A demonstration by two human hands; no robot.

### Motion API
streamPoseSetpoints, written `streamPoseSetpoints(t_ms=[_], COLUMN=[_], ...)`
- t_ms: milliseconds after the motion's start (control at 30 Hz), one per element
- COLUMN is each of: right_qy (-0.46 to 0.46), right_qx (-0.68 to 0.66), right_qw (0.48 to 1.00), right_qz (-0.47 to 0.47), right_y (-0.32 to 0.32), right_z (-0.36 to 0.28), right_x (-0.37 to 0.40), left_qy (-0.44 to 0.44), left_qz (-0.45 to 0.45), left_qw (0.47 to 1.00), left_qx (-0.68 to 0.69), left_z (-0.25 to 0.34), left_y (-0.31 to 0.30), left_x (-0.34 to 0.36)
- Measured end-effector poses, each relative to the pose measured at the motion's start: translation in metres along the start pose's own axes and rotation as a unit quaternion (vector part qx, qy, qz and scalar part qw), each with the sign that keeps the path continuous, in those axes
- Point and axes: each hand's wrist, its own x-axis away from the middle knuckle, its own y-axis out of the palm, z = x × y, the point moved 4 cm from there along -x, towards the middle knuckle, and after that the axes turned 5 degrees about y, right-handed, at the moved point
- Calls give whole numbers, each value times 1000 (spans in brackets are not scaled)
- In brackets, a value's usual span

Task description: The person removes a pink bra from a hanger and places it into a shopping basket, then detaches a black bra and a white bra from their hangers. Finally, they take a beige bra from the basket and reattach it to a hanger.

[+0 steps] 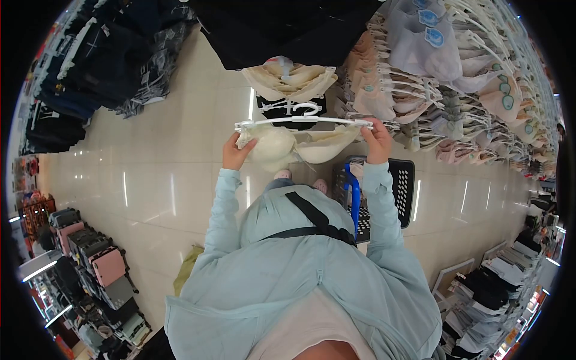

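A cream bra (273,147) hangs from a white plastic hanger (306,119) in front of my body. My left hand (239,151) is closed on the bra's left side, just below that end of the hanger. At the opposite end, my right hand (377,142) pinches the hanger tip together with the edge of the bra. Both cups face up toward me, and the hanger's hook points away. Beyond it, more cream bras (291,81) hang on a rack, with a black one (292,108) beneath them.
A black shopping basket (403,192) with a blue handle (354,198) stands by my right side. Racks of bras (420,84) fill the front right. Dark garments (108,60) hang at the front left. Suitcases (108,267) line the left, and folded clothes (498,282) the right.
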Motion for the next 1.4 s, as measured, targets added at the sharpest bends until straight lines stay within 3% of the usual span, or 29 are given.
streamPoseSetpoints(t_ms=[67, 367, 600, 767, 1100, 1167, 1267, 1400], right_qy=[17, 16, 18, 6, -5, -33, -24, -19], right_qx=[18, -18, -37, -35, -19, -23, 58, 66], right_qw=[999, 999, 999, 999, 999, 999, 989, 987], right_qz=[21, -24, -17, -31, 31, 36, 133, 145], right_y=[-2, 1, 22, 26, 32, 38, 47, 47], right_z=[6, 84, 89, 102, 108, 105, 90, 102], right_x=[-12, -89, -104, -115, -135, -141, -143, -142], left_qy=[53, 90, 102, 89, 40, 72, 143, 176], left_qz=[4, 94, 122, 57, 3, 54, 115, 96], left_qw=[988, 945, 945, 956, 944, 930, 910, 897], left_qx=[-143, -301, -284, -275, -327, -355, -372, -394], left_z=[-14, -50, -64, -72, -81, -74, -80, -75], left_y=[-8, -4, -14, -21, -13, -9, -7, -4], left_x=[-6, -51, -75, -96, -129, -137, -150, -154])
